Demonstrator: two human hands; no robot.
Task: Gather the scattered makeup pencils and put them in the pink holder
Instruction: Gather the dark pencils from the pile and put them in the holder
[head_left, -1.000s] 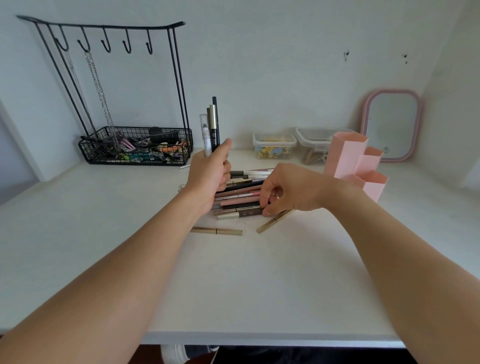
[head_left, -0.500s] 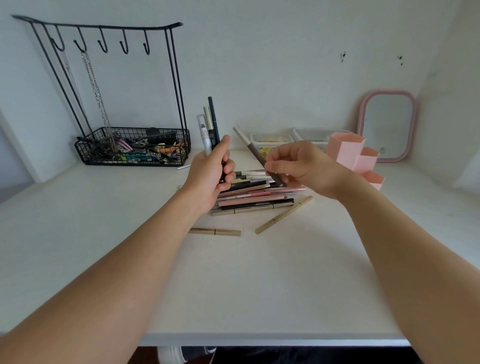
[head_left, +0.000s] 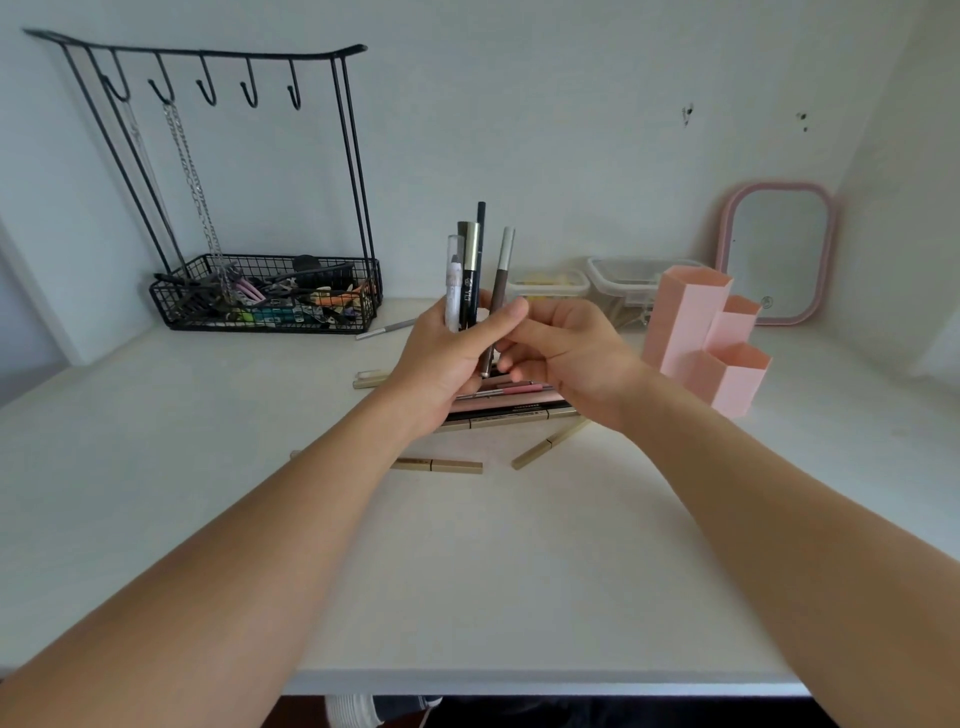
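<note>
My left hand (head_left: 447, 358) grips a bunch of upright makeup pencils (head_left: 470, 270) above the table. A brown pencil with a silver cap (head_left: 503, 270) stands at the bunch's right side, under my left thumb. My right hand (head_left: 571, 353) is close against the left, its curled fingertips pinching that pencil's lower end. Beneath the hands lies a pile of pencils (head_left: 519, 402). Two gold pencils (head_left: 447, 465) (head_left: 550, 444) lie apart in front of it, and a silver one (head_left: 384, 330) lies near the basket. The pink holder (head_left: 696, 332) stands to the right with its three cups.
A black wire rack with hooks, chains and a full basket (head_left: 260, 306) stands at the back left. Two clear plastic boxes (head_left: 628, 280) sit against the wall behind the holder. A pink-framed mirror (head_left: 779, 254) leans at the back right.
My right hand lifted a brown pencil from the pile and brought it left to the bunch, where my left thumb now clamps it upright.
</note>
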